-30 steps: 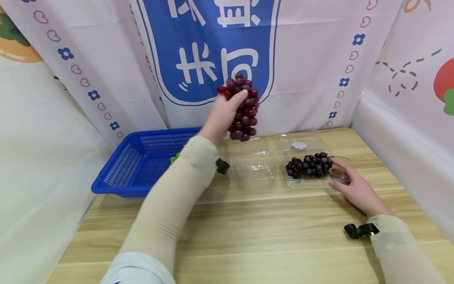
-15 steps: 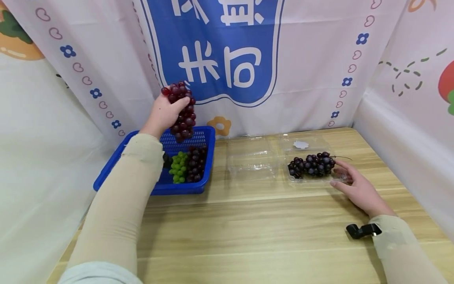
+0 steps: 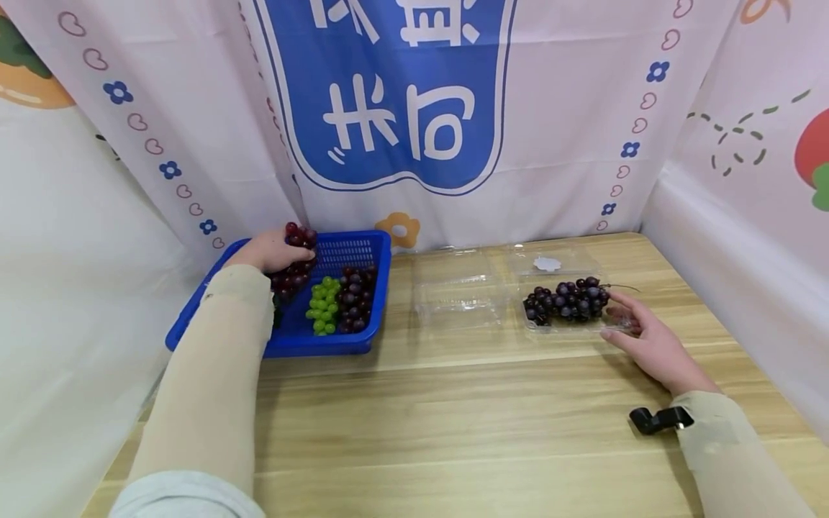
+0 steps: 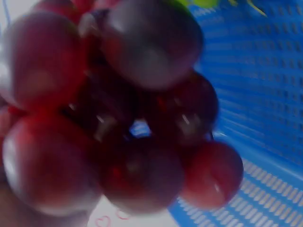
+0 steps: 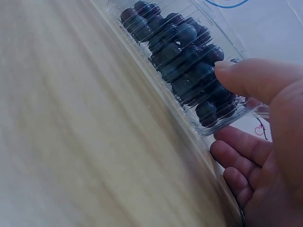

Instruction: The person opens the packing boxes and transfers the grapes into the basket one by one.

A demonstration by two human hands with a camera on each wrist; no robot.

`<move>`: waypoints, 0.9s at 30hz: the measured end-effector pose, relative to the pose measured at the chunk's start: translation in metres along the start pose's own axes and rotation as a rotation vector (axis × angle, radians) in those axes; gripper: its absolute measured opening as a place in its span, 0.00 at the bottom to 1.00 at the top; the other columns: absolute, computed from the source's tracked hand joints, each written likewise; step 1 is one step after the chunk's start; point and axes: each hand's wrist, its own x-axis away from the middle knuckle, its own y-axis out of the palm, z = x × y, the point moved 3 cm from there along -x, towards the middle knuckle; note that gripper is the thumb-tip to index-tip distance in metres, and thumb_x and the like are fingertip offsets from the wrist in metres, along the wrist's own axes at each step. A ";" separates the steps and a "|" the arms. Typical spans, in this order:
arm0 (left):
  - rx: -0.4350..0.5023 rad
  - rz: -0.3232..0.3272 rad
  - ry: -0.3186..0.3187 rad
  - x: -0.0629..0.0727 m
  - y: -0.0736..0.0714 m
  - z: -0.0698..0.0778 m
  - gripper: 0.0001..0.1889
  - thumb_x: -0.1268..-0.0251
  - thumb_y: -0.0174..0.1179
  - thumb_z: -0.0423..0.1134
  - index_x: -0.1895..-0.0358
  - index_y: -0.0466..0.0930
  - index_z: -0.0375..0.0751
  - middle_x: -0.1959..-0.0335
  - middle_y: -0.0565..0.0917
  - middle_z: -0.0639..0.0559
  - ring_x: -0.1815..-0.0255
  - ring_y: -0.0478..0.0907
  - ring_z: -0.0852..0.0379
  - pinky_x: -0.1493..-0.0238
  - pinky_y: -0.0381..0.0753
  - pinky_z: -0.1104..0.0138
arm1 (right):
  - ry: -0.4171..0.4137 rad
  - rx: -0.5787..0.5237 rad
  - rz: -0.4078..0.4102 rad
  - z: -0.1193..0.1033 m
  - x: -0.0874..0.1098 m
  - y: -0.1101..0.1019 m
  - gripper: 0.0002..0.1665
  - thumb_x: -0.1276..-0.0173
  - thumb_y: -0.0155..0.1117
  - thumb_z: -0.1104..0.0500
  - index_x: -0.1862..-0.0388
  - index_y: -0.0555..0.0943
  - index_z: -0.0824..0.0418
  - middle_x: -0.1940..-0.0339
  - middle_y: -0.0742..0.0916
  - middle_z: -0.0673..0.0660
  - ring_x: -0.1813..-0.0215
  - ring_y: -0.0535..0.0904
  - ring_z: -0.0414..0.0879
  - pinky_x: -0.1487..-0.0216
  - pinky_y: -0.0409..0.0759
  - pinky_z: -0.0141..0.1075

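In the head view my left hand [image 3: 268,252] grips a bunch of dark red grapes [image 3: 293,277] over the left part of the blue plastic basket [image 3: 378,288]. These grapes fill much of the left wrist view, with the basket's slotted wall behind them. A green grape bunch [image 3: 322,306] and a dark purple bunch [image 3: 356,298] lie in the basket's right part. My right hand [image 3: 650,345] holds the right end of a clear plastic clamshell box [image 3: 540,329], thumb at the front, other fingers curled at the end. Black grapes [image 5: 182,61] with a thin stem lie in that box.
Another clear clamshell box [image 3: 456,309] stands with its lid up between the basket and the black grapes. The wooden table [image 3: 466,432] meets a printed cloth backdrop [image 3: 550,144] at the back. White cloth sides stand left and right.
My left hand has carried the red grapes left from the middle, then down to the basket. The right hand has stayed at the clamshell box.
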 end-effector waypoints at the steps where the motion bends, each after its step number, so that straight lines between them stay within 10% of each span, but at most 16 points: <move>1: -0.003 -0.017 -0.025 -0.002 0.003 -0.006 0.50 0.30 0.56 0.64 0.21 0.49 0.28 0.27 0.61 0.24 0.29 0.60 0.25 0.32 0.59 0.33 | 0.001 0.000 0.000 0.000 0.000 0.000 0.48 0.26 0.64 0.43 0.16 0.50 0.41 0.28 0.72 0.69 0.34 0.69 0.67 0.40 0.66 0.66; 7: -0.008 -0.066 -0.137 -0.003 0.020 -0.029 0.51 0.29 0.55 0.62 0.19 0.42 0.30 0.24 0.52 0.23 0.26 0.51 0.23 0.31 0.53 0.32 | 0.011 -0.001 -0.010 -0.001 -0.001 0.001 0.48 0.26 0.64 0.42 0.16 0.50 0.40 0.27 0.72 0.68 0.33 0.68 0.68 0.40 0.64 0.67; 17: -0.076 -0.247 -0.144 0.000 0.043 -0.037 0.51 0.26 0.49 0.62 0.21 0.41 0.23 0.23 0.43 0.20 0.25 0.44 0.21 0.30 0.56 0.35 | 0.019 -0.008 -0.015 0.002 -0.001 0.003 0.47 0.25 0.63 0.44 0.16 0.49 0.39 0.27 0.72 0.67 0.34 0.69 0.67 0.41 0.66 0.66; 27: -0.047 -0.212 -0.104 -0.006 0.040 -0.035 0.50 0.23 0.35 0.68 0.21 0.38 0.24 0.23 0.42 0.21 0.24 0.42 0.22 0.29 0.51 0.34 | 0.037 0.012 -0.007 0.004 -0.002 -0.001 0.48 0.26 0.64 0.43 0.16 0.49 0.36 0.26 0.71 0.67 0.33 0.68 0.69 0.41 0.63 0.71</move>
